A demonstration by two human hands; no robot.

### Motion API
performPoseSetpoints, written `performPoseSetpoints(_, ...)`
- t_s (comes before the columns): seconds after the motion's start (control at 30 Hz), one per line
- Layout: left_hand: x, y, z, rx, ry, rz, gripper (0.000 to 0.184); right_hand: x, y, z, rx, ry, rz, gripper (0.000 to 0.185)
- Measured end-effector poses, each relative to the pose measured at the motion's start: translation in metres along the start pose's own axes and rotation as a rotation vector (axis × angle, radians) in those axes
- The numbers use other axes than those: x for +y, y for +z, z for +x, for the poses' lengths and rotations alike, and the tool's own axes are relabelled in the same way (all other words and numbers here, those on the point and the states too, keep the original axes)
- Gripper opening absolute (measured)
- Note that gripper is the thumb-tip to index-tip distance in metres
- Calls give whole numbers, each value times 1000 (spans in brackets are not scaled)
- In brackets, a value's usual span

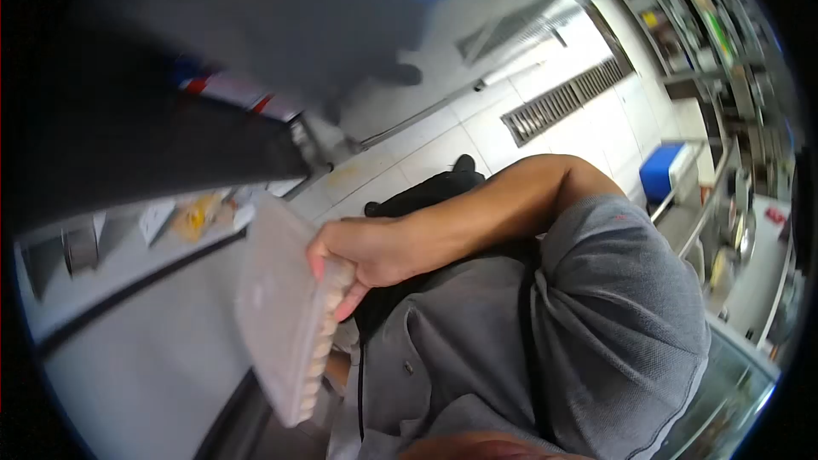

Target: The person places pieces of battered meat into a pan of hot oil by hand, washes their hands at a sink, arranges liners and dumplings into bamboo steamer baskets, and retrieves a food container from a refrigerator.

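My right hand (366,251) grips the long edge of a flat, translucent plastic container (277,307), thumb over the top and fingers beneath. The container is tilted steeply in front of my grey shirt. Along its near side runs a row of pale, rounded pieces (320,349), whose kind I cannot make out. Only a small patch of skin, perhaps my left forearm, shows behind the container's lower end. My left hand itself is hidden there.
An open compartment (85,243) holding a yellow package (200,215) lies at left, beside a dark panel (230,149). A drain grate (567,102) crosses the white tiled floor. Loaded shelves (690,8) and a blue-and-white box (665,172) stand at right.
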State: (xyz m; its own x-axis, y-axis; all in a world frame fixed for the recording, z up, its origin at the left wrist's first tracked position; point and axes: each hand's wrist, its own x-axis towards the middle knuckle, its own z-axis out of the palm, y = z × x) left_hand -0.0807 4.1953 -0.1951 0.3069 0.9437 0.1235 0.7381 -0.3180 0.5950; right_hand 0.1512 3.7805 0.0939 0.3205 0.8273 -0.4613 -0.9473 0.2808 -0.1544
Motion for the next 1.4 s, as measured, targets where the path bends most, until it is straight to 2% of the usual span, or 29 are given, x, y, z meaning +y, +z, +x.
performPoseSetpoints(0.17, 41, 37, -60, -336, 100, 213, 51, 18, -173, -58, 651, -96, 187, 49)
performPoseSetpoints(0.27, 76, 80, -115, -668, 156, 364, 50, 24, -279, -117, 611, -309, 310, 53)
performPoseSetpoints(0.33, 107, 112, -152, -893, 253, 479, 48, 34, -347, -141, 820, -496, 416, 54)
performPoseSetpoints(0.37, 126, 130, -173, -1000, 311, 535, 48, 22, -356, -179, 976, -560, 502, 51)
performPoseSetpoints(0.43, 167, 173, -219, -1188, 443, 598, 47, 15, -406, -231, 929, -825, 579, 44)
performPoseSetpoints(0.5, 208, 225, -269, -1364, 600, 586, 45, 8, -445, -282, 947, -1002, 693, 44)
performPoseSetpoints(0.53, 231, 257, -293, -1449, 710, 545, 45, 0, -461, -309, 1037, -1059, 717, 45)
performPoseSetpoints(0.6, 287, 311, -341, -1623, 1004, 372, 44, -12, -488, -372, 1128, -1170, 769, 44)
performPoseSetpoints(0.63, 316, 344, -368, -1712, 1208, 184, 43, -20, -505, -405, 1182, -1207, 813, 43)
performPoseSetpoints(0.67, 365, 366, -407, -1798, 840, 274, 30, -27, -522, -437, 1195, -1239, 804, 43)
performPoseSetpoints(0.7, 434, 336, -487, -1791, 874, 345, 29, -32, -540, -468, 1212, -1313, 881, 46)
performPoseSetpoints(0.73, 531, 273, -596, -1785, 909, 417, 27, -34, -555, -493, 1226, -1373, 964, 51)
performPoseSetpoints(0.77, 574, 283, -649, -1855, 1272, 323, 28, -35, -570, -516, 1237, -1381, 958, 51)
performPoseSetpoints(0.83, 636, 307, -775, -2124, 1177, 236, 33, -38, -602, -560, 1231, -1540, 1069, 50)
performPoseSetpoints(0.87, 658, 312, -845, -2208, 1021, 156, 34, -42, -622, -589, 1247, -1561, 1064, 50)
performPoseSetpoints(0.9, 677, 329, -910, -2251, 1074, 243, 33, -45, -640, -616, 1251, -1626, 1097, 50)
performPoseSetpoints(0.97, 702, 330, -1031, -2357, 1055, 332, 33, -41, -633, -638, 1269, -1651, 1213, 51)
performPoseSetpoints(1.03, 710, 351, -1139, -2423, 1360, 385, 33, -63, -617, -698, 1458, -1554, 1458, 49)
performPoseSetpoints(1.1, 722, 352, -1240, -2410, 1550, 589, 37, -69, -620, -750, 1402, -1533, 1520, 48)
performPoseSetpoints(1.17, 709, 391, -1338, -2334, 2175, 410, 41, -76, -639, -793, 1476, -1537, 1568, 47)
performPoseSetpoints(1.2, 711, 393, -1383, -2345, 2178, 444, 41, -72, -666, -807, 1485, -1562, 1572, 45)
performPoseSetpoints(1.27, 711, 396, -1471, -2195, 2282, 1246, 46, -91, -698, -856, 1465, -1550, 1627, 44)
performPoseSetpoints(1.3, 714, 399, -1506, -2198, 2295, 1246, 46, -101, -718, -892, 1453, -1564, 1644, 44)
performPoseSetpoints(1.37, 723, 401, -1573, -2397, 1677, 1379, 50, -123, -760, -967, 1419, -1599, 1576, 44)
performPoseSetpoints(1.4, 737, 408, -1605, -2563, 1349, 1515, 56, -138, -779, -1001, 1375, -1712, 1456, 47)
